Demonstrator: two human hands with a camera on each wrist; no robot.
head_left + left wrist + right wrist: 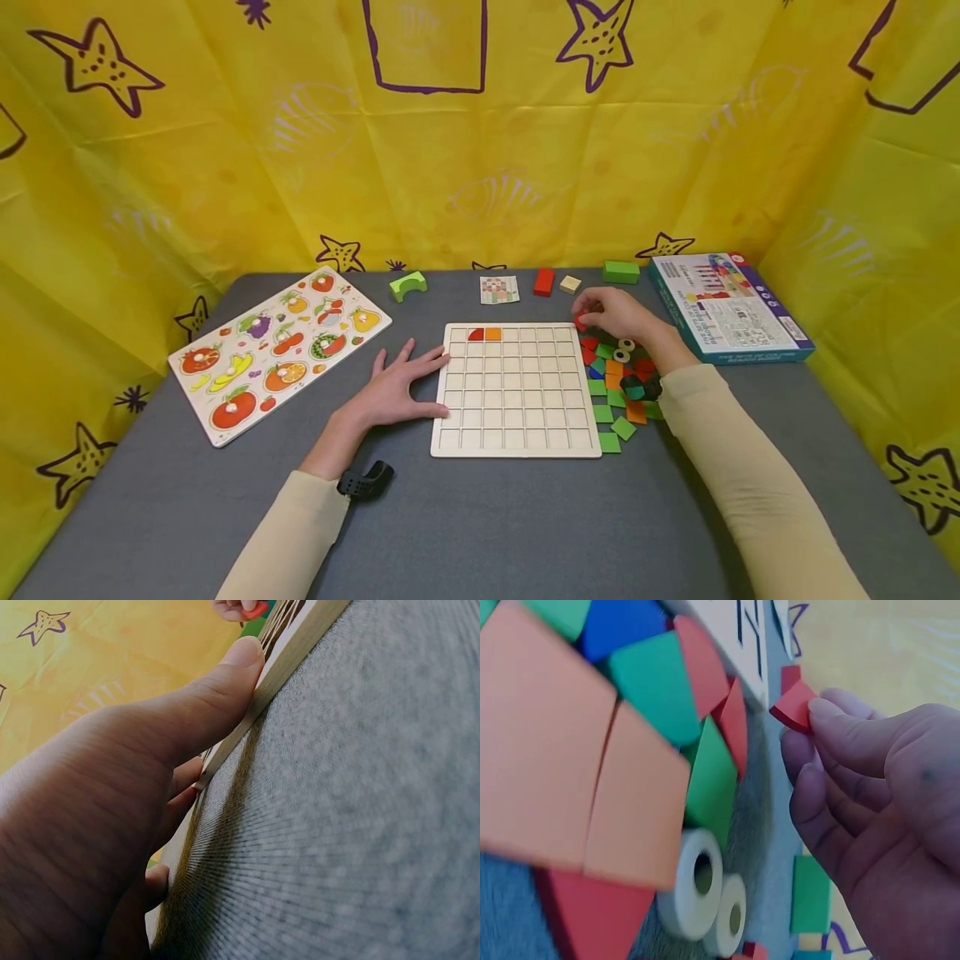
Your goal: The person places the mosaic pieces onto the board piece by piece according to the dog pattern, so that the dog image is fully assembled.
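A wooden grid board (513,398) lies mid-table, with a red quarter-round tile (476,335) and an orange square tile (492,334) in its top row. Against its left edge rests my left hand (390,392), fingers spread, thumb and fingertips touching the rim. My right hand (618,318) is over the board's top right corner, pinching a red tile (795,706) with a curved edge between thumb and fingers. Below that hand is a pile of loose tiles in green (602,413), orange, red and blue, partly hidden by the right wrist and its black band.
A fruit puzzle board (281,354) lies at the left. Along the back are a green arch block (408,286), a small pattern card (499,289), a red block (543,282), a beige block (570,284) and a green block (621,272). A game box (727,308) occupies the right.
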